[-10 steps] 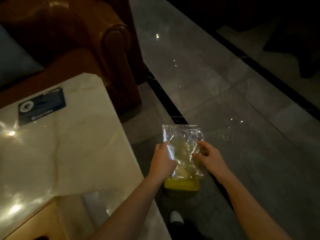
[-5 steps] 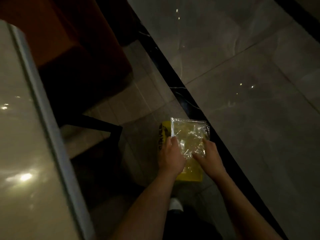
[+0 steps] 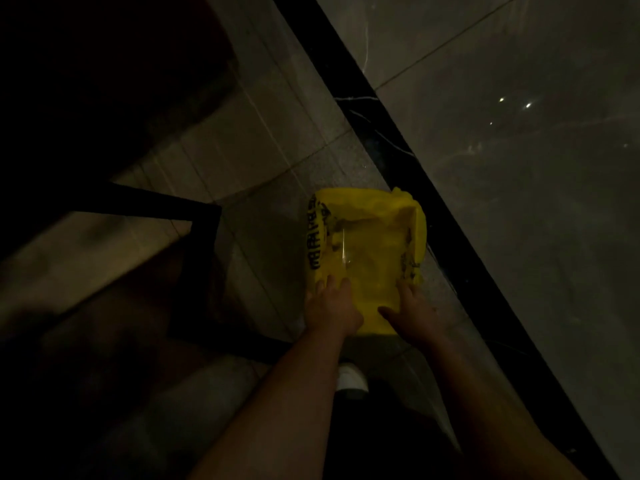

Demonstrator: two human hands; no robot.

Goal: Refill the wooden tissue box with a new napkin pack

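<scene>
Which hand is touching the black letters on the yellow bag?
The left hand; its fingers reach the yellow bag's printed side. The right hand is at the other side.

Dim scene: a yellow-lined bin (image 3: 367,216) stands on the grey tiled floor (image 3: 519,202), just beside a black floor strip (image 3: 391,140); a white shoe (image 3: 351,381) pokes in below.

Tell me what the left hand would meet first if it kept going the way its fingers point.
Probably the clear plastic wrapper lying in the yellow-lined bin; the left hand already reaches over its near rim.
</scene>
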